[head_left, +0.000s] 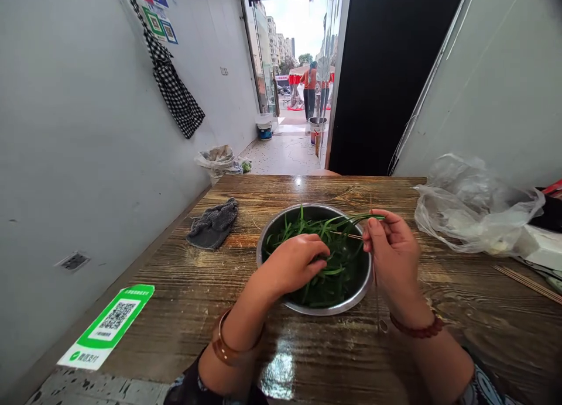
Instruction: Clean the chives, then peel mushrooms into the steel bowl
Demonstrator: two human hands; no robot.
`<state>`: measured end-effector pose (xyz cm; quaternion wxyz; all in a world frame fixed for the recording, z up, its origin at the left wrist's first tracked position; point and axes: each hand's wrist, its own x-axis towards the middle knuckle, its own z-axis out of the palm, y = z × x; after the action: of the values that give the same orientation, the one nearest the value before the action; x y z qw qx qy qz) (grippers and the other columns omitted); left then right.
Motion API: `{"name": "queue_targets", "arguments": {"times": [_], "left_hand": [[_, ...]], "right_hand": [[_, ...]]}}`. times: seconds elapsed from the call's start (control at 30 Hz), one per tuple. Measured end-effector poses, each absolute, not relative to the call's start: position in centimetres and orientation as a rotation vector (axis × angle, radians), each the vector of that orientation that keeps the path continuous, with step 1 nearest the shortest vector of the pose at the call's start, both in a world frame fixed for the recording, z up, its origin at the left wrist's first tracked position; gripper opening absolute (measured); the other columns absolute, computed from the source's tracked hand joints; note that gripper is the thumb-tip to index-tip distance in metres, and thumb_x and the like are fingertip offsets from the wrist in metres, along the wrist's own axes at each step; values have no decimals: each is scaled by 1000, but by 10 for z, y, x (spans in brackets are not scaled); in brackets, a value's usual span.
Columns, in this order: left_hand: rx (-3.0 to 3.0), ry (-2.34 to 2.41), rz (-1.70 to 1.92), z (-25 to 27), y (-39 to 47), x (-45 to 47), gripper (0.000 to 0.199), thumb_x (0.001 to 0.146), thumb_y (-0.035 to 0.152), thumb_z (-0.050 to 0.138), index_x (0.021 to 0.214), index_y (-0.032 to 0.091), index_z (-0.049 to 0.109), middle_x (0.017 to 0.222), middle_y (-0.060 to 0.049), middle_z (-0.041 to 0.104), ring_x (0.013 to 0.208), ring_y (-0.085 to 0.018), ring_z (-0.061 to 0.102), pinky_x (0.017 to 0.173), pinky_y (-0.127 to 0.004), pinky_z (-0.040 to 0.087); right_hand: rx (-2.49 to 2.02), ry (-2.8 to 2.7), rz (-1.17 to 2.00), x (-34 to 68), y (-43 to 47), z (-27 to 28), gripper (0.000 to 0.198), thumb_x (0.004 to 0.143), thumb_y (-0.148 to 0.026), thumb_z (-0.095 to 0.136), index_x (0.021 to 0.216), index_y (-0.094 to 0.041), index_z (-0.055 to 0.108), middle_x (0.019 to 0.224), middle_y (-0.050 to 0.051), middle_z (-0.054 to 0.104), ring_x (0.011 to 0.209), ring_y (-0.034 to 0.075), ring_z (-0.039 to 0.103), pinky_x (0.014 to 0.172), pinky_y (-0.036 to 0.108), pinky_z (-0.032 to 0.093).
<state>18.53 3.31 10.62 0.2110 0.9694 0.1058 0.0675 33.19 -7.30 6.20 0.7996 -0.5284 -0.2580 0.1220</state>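
Two hands are busy at a shiny metal bowl [302,306] full of long green leaves [333,264]. The bowl sits in the middle of the brown wooden surface [184,288], near its front edge. The left hand [293,263] reaches down into the bowl, and its fingers curl around some of the leaves. The right hand [392,250] is at the bowl's right rim. Its fingers pinch a thin wooden stick [346,234] and the ends of a few green leaves. The stick pokes out to the left, over the bowl.

A gray cloth [213,222] lies near the left edge of the surface. A crumpled clear plastic bag [474,209] sits by the right edge. More thin sticks [527,283] lie near the right edge, closer to the front.
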Motion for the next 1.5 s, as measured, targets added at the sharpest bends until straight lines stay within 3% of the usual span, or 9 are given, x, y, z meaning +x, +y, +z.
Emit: {"name": "queue_targets", "arguments": {"times": [0.17, 0.3, 0.4, 0.6, 0.83, 1.0, 1.27, 1.5], "left_hand": [[2986, 407, -34, 97, 38, 190, 25, 75, 23, 65, 99, 17, 67, 103, -8, 64, 95, -24, 57, 86, -37, 46], [3074, 393, -93, 96, 37, 192, 11, 78, 17, 59, 85, 18, 68, 98, -8, 64, 91, -23, 57, 82, -36, 46], [3053, 402, 8, 97, 36, 191, 12, 79, 13, 53, 78, 18, 64, 89, -6, 64, 86, -22, 56, 77, -35, 45], [2584, 392, 458, 103, 38, 189, 12, 77, 9, 51, 81, 17, 58, 86, -3, 62, 84, -16, 55, 78, -29, 43], [2020, 554, 712, 103, 45, 188, 9, 79, 20, 53, 86, 16, 58, 74, 1, 57, 70, -12, 53, 66, -24, 41], [1852, 608, 771, 103, 46, 189, 23, 74, 22, 61, 95, 15, 65, 77, 0, 60, 73, -13, 56, 68, -24, 43], [1793, 640, 810, 103, 46, 188, 13, 72, 16, 60, 84, 16, 64, 75, 0, 63, 71, -12, 57, 68, -23, 44], [1708, 569, 753, 102, 45, 188, 12, 76, 22, 60, 87, 16, 62, 75, -2, 69, 72, -14, 62, 70, -25, 47]], "right_hand": [[-1148, -599, 318, 330, -72, 58, 22, 83, -34, 63, 100, -21, 59, 62, -6, 56, 46, 6, 47, 44, 18, 39], [-1148, -615, 340, 330, -71, 57, 21, 84, -35, 62, 100, -21, 59, 62, -6, 56, 46, 6, 47, 44, 18, 39], [-1145, -615, 345, 331, -70, 56, 22, 83, -36, 63, 99, -21, 60, 61, -6, 56, 46, 6, 47, 44, 18, 38], [-1144, -593, 357, 333, -68, 54, 27, 81, -39, 64, 100, -21, 59, 61, -6, 56, 45, 6, 46, 43, 19, 38], [-1136, -596, 377, 331, -68, 53, 27, 81, -40, 64, 100, -21, 59, 61, -6, 55, 46, 6, 47, 44, 18, 38], [-1180, -651, 432, 329, -70, 55, 29, 82, -43, 63, 101, -20, 59, 60, -6, 54, 45, 7, 45, 43, 19, 38], [-1274, -777, 484, 332, -71, 51, 36, 84, -46, 60, 105, -18, 63, 56, -6, 50, 44, 7, 43, 41, 19, 35], [-1304, -906, 531, 328, -73, 56, 35, 85, -47, 57, 101, -17, 65, 55, -6, 50, 43, 7, 44, 41, 20, 35]]}}
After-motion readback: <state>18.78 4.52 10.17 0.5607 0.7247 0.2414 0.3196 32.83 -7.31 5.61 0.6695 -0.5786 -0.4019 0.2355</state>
